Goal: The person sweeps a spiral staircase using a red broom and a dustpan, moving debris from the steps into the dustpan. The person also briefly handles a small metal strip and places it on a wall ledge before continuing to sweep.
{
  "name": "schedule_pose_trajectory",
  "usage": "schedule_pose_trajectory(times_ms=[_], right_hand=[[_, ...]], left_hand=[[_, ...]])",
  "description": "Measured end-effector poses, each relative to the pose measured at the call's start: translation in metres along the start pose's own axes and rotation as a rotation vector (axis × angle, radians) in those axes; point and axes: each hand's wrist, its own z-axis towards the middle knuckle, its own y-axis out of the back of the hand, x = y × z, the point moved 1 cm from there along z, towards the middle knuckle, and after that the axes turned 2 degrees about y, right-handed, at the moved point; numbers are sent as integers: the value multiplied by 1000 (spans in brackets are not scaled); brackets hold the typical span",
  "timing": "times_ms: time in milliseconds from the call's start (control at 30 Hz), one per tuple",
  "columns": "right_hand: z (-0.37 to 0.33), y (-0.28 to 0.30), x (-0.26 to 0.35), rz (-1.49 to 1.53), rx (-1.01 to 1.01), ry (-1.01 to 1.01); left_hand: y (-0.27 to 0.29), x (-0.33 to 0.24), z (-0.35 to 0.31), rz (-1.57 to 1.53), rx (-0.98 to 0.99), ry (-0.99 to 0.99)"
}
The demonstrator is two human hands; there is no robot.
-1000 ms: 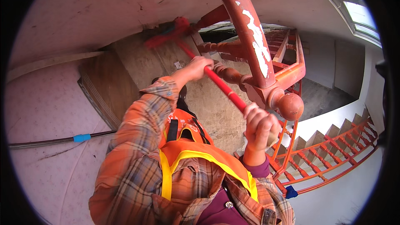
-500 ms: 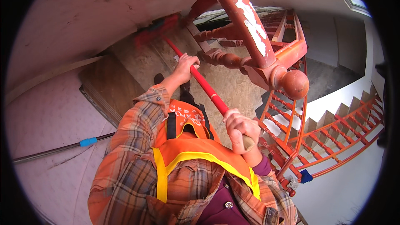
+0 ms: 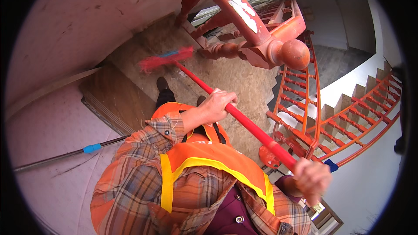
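A long-handled broom (image 3: pixel 252 128) with a red handle and a red bristle head slants across the view. Around the middle of its handle my left hand (image 3: pixel 219 105) is closed. My right hand (image 3: pixel 311 180), slightly blurred, grips the handle near its upper end, out at the lower right. The bristles (image 3: pixel 156 63) lie on the dusty wooden landing (image 3: pixel 244 91), beyond my shoes, a short way out from the wall. Plaid sleeves and an orange vest show below.
A reddish wooden banister post (image 3: pixel 261 45) with peeling paint and a ball end juts in overhead. Stairs with a red railing (image 3: pixel 348 139) curve down at the right. At the left, a dark pole (image 3: pixel 48 160) with a blue band leans near the pale wall (image 3: pixel 48 117).
The broom head has come back toward me, away from the far wall and corner. Both hands have shifted right with the handle, my right hand also lower.
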Motion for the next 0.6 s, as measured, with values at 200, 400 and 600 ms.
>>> schedule_pose_trajectory(times_ms=[200,400,600], right_hand=[[-18,34,82,132,73,241],[-26,54,-34,-91,-233,132],[-81,54,6,38,-300,151]], left_hand=[[-24,-78,36,194,-401,-367],[-41,6,90,326,-373,-178],[-66,-8,27,402,-225,-45]])
